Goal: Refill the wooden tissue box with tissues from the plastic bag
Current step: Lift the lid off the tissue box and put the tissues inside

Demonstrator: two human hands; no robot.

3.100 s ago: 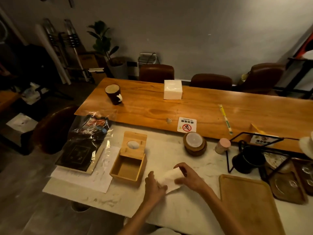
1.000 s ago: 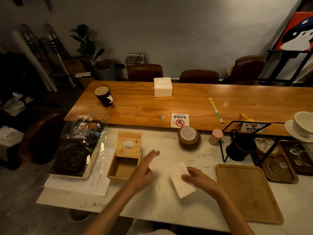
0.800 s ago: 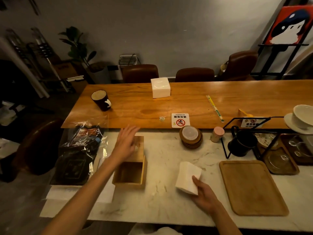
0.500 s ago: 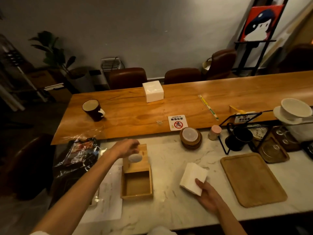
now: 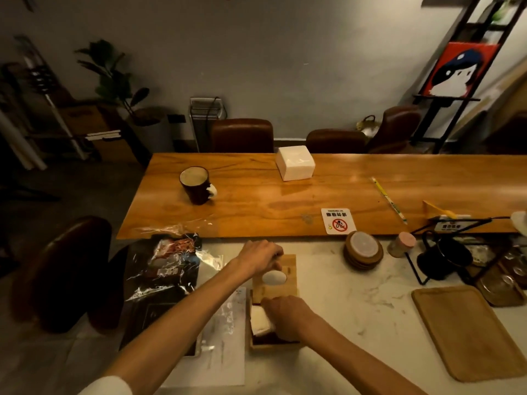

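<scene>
The wooden tissue box (image 5: pixel 256 344) stands open on the white marble counter, its hinged lid (image 5: pixel 289 289) with an oval slot tipped back. My left hand (image 5: pixel 261 256) grips the lid's far edge. My right hand (image 5: pixel 285 316) is inside the box, pressing a white stack of tissues (image 5: pixel 259 320) down into it. A wrapped white tissue pack (image 5: pixel 295 162) sits far off on the wooden table. A crinkled clear plastic bag (image 5: pixel 171 263) lies left of the box.
A dark mug (image 5: pixel 196 185) and a no-smoking sign (image 5: pixel 336 220) sit on the wooden table. Coasters with a lid (image 5: pixel 362 249), a small pink-capped jar (image 5: pixel 402 243), a black wire rack with a black pot (image 5: pixel 445 256) and a wooden tray (image 5: pixel 467 332) lie to the right.
My right hand has carried the tissue stack from the counter leftwards into the open box. My left hand stays on the lid.
</scene>
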